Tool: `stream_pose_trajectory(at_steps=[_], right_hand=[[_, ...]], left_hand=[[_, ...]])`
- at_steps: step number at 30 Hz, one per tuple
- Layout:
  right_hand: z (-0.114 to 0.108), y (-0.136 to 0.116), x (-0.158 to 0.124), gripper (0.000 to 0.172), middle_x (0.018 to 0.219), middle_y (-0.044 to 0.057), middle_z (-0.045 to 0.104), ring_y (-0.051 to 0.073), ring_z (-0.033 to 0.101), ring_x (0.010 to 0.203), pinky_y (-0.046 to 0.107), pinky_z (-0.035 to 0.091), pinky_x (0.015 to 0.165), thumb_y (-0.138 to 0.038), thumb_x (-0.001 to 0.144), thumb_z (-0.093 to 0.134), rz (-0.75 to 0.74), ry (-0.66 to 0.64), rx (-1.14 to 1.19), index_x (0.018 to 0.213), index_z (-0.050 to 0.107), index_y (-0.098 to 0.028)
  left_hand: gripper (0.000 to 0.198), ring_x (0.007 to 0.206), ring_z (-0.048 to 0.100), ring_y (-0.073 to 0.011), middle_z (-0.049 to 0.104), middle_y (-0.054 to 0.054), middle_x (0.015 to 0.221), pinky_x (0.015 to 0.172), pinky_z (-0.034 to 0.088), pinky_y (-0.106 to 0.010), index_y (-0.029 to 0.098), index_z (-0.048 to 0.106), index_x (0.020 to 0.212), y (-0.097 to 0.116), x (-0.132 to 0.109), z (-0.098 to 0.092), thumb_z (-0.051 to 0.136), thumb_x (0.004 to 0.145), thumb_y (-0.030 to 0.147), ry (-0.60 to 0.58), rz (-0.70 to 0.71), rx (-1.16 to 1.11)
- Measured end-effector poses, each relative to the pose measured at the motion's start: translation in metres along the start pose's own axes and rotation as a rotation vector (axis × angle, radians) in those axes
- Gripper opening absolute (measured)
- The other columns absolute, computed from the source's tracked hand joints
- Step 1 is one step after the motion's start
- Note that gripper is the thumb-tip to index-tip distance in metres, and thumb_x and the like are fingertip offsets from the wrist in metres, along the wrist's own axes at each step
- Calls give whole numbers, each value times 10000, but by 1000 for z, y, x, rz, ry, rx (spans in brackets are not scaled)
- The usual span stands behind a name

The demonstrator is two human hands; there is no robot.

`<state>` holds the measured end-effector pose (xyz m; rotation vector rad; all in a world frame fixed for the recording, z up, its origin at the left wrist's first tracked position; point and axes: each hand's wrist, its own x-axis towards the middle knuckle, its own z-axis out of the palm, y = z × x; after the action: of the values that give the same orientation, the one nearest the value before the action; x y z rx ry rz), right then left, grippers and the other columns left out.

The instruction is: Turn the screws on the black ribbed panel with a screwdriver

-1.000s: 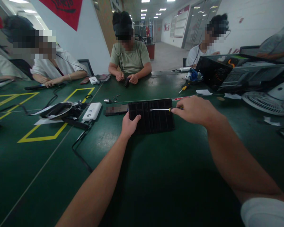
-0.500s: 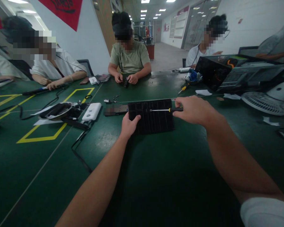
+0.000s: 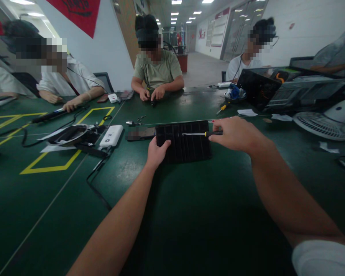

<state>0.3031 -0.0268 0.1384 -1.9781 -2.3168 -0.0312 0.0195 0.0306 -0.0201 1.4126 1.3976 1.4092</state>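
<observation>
A flat black ribbed panel (image 3: 194,147) stands tilted up in front of me, its kind unclear. My left hand (image 3: 158,153) grips its left edge, thumb on the near face and the other fingers hidden behind. In my right hand (image 3: 232,132) is a screwdriver (image 3: 199,133) with a black and yellow handle, its fingers closed round the grip. The metal shaft points left across the panel, the tip at the middle of the panel face. Whether the tip sits in a screw is too small to tell. Behind the panel's left side lies a dark flat phone-like object (image 3: 140,133).
A white power bank (image 3: 111,136) and a bowl-like part with cables (image 3: 74,135) lie left. Small metal parts (image 3: 130,123) sit beyond the panel. To the right are a yellow screwdriver (image 3: 223,107), a computer case (image 3: 293,90) and a white fan (image 3: 324,119). Co-workers sit opposite.
My hands, the panel and the screwdriver stay nearly in place. Across the table, the co-worker at left has shifted a hand along a black tool, and the middle one's hands have moved slightly.
</observation>
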Motion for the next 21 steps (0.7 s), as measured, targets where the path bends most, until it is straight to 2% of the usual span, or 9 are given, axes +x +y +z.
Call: stream_pose_trajectory(at_steps=[11, 21], right_hand=[[0, 0, 0, 379, 1000, 135, 810, 335, 725, 941, 436, 496, 745, -533, 977, 604, -4, -14, -11, 1032, 848, -248], [1, -3, 1, 479, 1107, 164, 813, 367, 732, 1018, 458, 519, 772, -580, 1028, 510, 15, -30, -46, 1115, 845, -250]], left_hand=[[334, 1056, 792, -325, 832, -112, 1108, 1062, 620, -551, 197, 754, 1105, 0, 0, -1, 828, 816, 346, -1, -2, -2], [338, 1075, 791, -317, 830, -114, 1129, 1065, 619, -539, 196, 754, 1116, 0, 0, 0, 822, 815, 332, 6, -6, -6]])
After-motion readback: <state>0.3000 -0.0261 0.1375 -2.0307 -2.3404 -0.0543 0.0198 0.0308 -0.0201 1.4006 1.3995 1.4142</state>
